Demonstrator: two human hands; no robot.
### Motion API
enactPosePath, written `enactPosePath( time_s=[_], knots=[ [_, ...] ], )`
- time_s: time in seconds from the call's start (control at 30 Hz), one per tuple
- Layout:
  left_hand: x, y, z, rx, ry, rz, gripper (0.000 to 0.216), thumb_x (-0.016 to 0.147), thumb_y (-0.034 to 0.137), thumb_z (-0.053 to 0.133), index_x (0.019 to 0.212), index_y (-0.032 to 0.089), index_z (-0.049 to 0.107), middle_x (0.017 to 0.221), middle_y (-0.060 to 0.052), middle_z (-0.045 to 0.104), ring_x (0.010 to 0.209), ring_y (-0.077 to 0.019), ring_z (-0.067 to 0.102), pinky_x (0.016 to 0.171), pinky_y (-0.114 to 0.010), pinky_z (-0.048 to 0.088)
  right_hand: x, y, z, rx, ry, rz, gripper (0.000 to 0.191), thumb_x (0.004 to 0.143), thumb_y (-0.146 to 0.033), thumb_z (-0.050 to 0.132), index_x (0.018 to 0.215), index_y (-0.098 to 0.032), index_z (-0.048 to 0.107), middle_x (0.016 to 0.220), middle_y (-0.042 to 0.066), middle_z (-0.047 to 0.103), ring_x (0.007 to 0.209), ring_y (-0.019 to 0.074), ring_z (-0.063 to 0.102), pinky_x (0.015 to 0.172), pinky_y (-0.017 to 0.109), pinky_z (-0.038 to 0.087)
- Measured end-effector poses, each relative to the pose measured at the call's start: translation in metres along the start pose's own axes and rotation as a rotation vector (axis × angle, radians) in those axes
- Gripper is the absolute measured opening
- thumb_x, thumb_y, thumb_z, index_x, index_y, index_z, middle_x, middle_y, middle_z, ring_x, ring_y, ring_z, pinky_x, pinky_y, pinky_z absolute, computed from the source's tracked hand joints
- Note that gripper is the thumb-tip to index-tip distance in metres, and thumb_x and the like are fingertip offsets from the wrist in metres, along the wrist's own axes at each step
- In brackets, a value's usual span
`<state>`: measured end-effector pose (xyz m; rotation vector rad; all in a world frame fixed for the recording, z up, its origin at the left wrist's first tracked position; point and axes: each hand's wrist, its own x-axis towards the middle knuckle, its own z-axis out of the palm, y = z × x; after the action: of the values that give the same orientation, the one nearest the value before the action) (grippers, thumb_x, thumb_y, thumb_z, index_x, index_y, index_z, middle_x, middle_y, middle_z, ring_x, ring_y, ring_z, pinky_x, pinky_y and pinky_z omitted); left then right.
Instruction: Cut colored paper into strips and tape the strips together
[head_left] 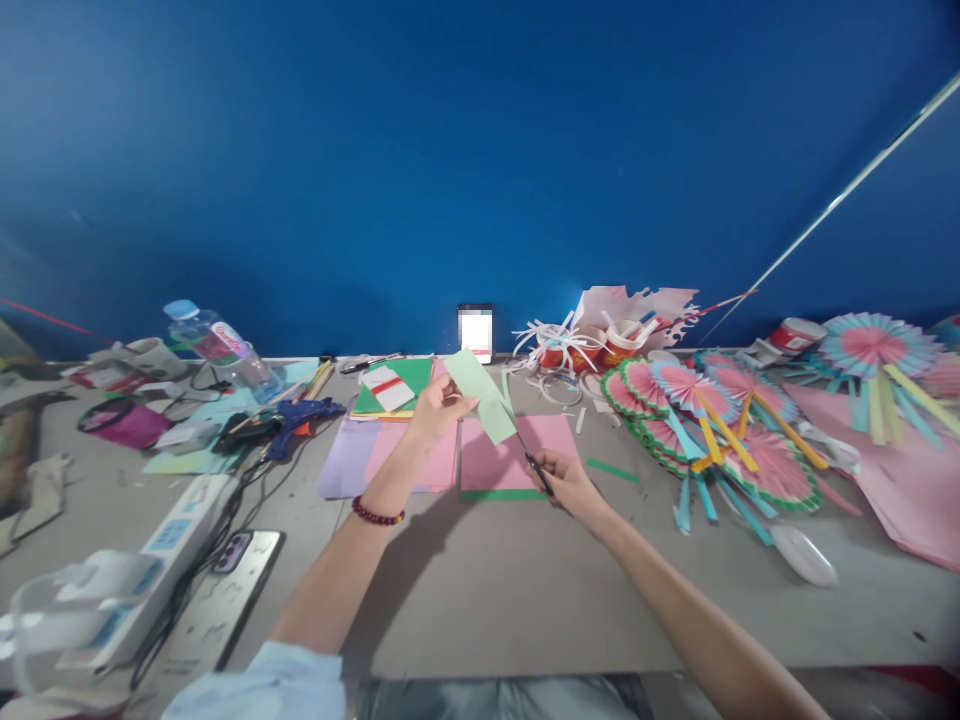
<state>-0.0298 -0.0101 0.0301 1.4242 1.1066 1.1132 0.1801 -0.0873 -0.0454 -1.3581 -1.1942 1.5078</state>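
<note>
My left hand (433, 408) pinches a pale green paper strip (484, 394) and holds it tilted above the table. My right hand (568, 479) is closed round small dark scissors (534, 463), whose blades meet the lower end of the strip. Below them lie a pink sheet (501, 465) on a green one and, to the left, a lilac sheet (346, 458). A red bead bracelet sits on my left wrist.
Finished pink and green paper fans (705, 420) with sticks cover the right side. At the left are a water bottle (221, 350), a blue glue gun (296, 420), a power strip (161, 545) with cables and a phone (232, 590). Paper scraps and cups stand against the blue wall.
</note>
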Motion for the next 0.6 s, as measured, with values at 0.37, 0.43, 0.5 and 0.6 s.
enactPosePath(
  time_s=[0.37, 0.43, 0.5, 0.6],
  knots=[
    [-0.0011, 0.0, 0.0023, -0.01, 0.006, -0.018, 0.028, 0.068, 0.03, 0.07, 0.092, 0.019, 0.059, 0.091, -0.005, 0.066, 0.072, -0.0151, 0.057, 0.056, -0.027, 0.045, 0.0008, 0.002, -0.0024, -0.002, -0.017, 0.003, 0.036, 0.066, -0.049, 0.069, 0.071, -0.018, 0.052, 0.047, -0.009, 0.046, 0.032, 0.0016, 0.025, 0.031, 0.017, 0.016],
    [-0.0017, 0.0006, 0.0032, -0.014, -0.001, -0.037, 0.029, 0.067, 0.029, 0.07, 0.092, 0.019, 0.059, 0.09, -0.005, 0.066, 0.071, -0.0152, 0.058, 0.056, -0.027, 0.046, 0.0018, 0.0031, -0.0027, 0.005, -0.021, -0.008, 0.037, 0.065, -0.05, 0.07, 0.071, -0.018, 0.053, 0.047, -0.009, 0.046, 0.032, 0.0017, 0.025, 0.031, 0.017, 0.016],
    [-0.0018, 0.001, 0.0037, -0.028, -0.014, -0.045, 0.031, 0.066, 0.027, 0.071, 0.094, 0.019, 0.059, 0.09, -0.006, 0.066, 0.069, -0.0148, 0.057, 0.056, -0.027, 0.045, 0.002, 0.0034, -0.0026, 0.007, -0.021, -0.019, 0.037, 0.064, -0.05, 0.07, 0.071, -0.018, 0.054, 0.047, -0.009, 0.046, 0.032, 0.0018, 0.026, 0.031, 0.017, 0.017],
    [-0.0012, 0.0012, 0.0037, -0.025, -0.023, -0.035, 0.032, 0.067, 0.026, 0.07, 0.096, 0.019, 0.059, 0.091, -0.006, 0.066, 0.068, -0.0142, 0.056, 0.056, -0.027, 0.044, 0.0009, 0.0024, -0.0024, 0.0, -0.015, -0.01, 0.038, 0.064, -0.051, 0.071, 0.071, -0.018, 0.054, 0.047, -0.008, 0.047, 0.033, 0.002, 0.027, 0.032, 0.017, 0.017]
  ],
)
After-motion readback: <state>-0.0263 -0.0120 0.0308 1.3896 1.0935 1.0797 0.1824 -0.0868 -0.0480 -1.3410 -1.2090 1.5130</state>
